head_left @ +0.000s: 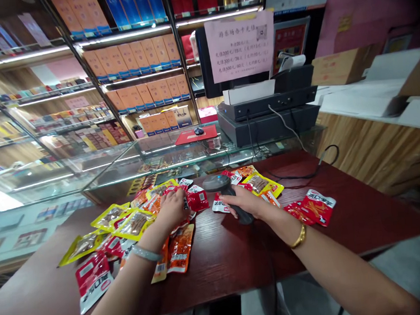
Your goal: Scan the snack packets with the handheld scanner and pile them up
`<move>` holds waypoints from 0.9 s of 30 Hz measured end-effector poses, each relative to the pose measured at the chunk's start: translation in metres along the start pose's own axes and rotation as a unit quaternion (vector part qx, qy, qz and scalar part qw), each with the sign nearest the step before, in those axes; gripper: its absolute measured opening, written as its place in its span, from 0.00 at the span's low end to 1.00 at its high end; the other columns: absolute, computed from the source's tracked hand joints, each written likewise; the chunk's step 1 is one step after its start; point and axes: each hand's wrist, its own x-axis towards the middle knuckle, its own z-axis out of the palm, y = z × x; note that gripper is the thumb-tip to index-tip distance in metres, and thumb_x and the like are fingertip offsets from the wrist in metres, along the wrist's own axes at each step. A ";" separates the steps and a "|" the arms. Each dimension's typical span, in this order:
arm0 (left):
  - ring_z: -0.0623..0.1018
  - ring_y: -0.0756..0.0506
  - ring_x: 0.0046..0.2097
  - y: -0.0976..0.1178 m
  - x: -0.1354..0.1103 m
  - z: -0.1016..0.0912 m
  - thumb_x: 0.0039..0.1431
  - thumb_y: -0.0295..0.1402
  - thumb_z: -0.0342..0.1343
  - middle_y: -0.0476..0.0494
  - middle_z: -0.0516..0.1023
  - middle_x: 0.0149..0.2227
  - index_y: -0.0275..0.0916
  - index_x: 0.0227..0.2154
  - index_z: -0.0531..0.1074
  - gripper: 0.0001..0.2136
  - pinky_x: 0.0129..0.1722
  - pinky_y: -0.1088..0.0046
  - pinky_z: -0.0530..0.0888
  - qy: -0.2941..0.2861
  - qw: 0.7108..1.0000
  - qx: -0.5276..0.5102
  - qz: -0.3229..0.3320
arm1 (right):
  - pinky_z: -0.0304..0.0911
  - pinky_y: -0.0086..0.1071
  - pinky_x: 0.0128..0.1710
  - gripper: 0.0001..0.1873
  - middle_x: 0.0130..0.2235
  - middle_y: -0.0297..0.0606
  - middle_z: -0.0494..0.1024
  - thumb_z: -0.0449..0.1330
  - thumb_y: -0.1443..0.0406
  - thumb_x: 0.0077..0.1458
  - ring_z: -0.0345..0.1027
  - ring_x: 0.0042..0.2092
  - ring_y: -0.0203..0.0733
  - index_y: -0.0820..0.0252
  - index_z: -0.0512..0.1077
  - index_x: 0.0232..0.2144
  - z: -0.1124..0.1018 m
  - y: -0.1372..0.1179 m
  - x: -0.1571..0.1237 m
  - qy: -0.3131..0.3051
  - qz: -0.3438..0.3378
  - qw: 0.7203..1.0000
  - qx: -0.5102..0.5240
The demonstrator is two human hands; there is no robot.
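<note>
Here, left hand (172, 209): one, its grip closed on the edge of one red packet (197, 199), which sits at the top of the heap with a white label facing up.
Right hand (245, 203): one, grip clamped round the handle of one dark scanner (222, 184). The scanner's head lies just beside the red packet, between the two grips.
Cable (297, 176): one, black, running over the desk away to the right of the right grip.
Desk (231, 257): one, dark red wood, carrying every packet.
Yellow packets (110, 215): four that I can count, spread to the left of the left grip and partly overlapping.
Yellow packet (264, 185): one more, just beyond the right grip.
Orange packets (180, 248): two, side by side, just under the left grip on the person's side.
Red pair (319, 206): two red packets, touching, well to the right of the right grip.
Red-and-white packet (94, 278): one, well to the left of the left grip, beside the forearm.
Wrists: one pale bangle (146, 253) behind the left grip, one gold bracelet (299, 237) behind the right.
Far side: one glass counter (124, 163), and on it one black till (267, 110) with one pink notice (240, 45) above it — also one mouse (198, 131) on a red pad.
</note>
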 end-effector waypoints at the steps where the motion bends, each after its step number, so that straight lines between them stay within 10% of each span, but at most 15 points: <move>1: 0.76 0.31 0.56 0.000 -0.001 0.000 0.51 0.37 0.64 0.32 0.81 0.48 0.40 0.49 0.72 0.22 0.57 0.55 0.66 0.025 0.999 -0.015 -0.012 | 0.61 0.26 0.17 0.18 0.17 0.21 0.69 0.68 0.51 0.55 0.61 0.16 0.33 0.54 0.65 0.31 0.000 0.001 0.000 -0.001 0.001 1.000 -0.006; 7: 0.77 0.41 0.31 -0.001 -0.008 0.007 0.50 0.49 0.64 0.49 0.76 0.27 0.43 0.39 0.72 0.19 0.32 0.69 0.66 0.077 0.943 -0.288 -0.149 | 0.57 0.26 0.18 0.15 0.15 0.20 0.69 0.66 0.54 0.57 0.61 0.15 0.34 0.54 0.66 0.35 0.002 -0.002 -0.003 0.014 0.001 0.999 -0.038; 17: 0.72 0.46 0.25 0.041 -0.025 0.007 0.42 0.48 0.67 0.54 0.73 0.23 0.44 0.32 0.70 0.19 0.29 0.71 0.66 0.067 0.855 -0.502 -0.111 | 0.59 0.29 0.20 0.11 0.16 0.22 0.69 0.67 0.60 0.57 0.64 0.17 0.37 0.54 0.70 0.38 0.040 -0.036 -0.040 0.120 0.005 0.981 -0.154; 27: 0.74 0.45 0.27 0.035 -0.045 0.008 0.43 0.50 0.68 0.52 0.74 0.24 0.43 0.33 0.71 0.20 0.29 0.71 0.68 0.050 0.859 -0.505 -0.071 | 0.60 0.31 0.19 0.10 0.21 0.25 0.68 0.64 0.59 0.56 0.62 0.17 0.37 0.53 0.69 0.37 0.088 -0.002 -0.071 0.223 -0.009 0.967 -0.123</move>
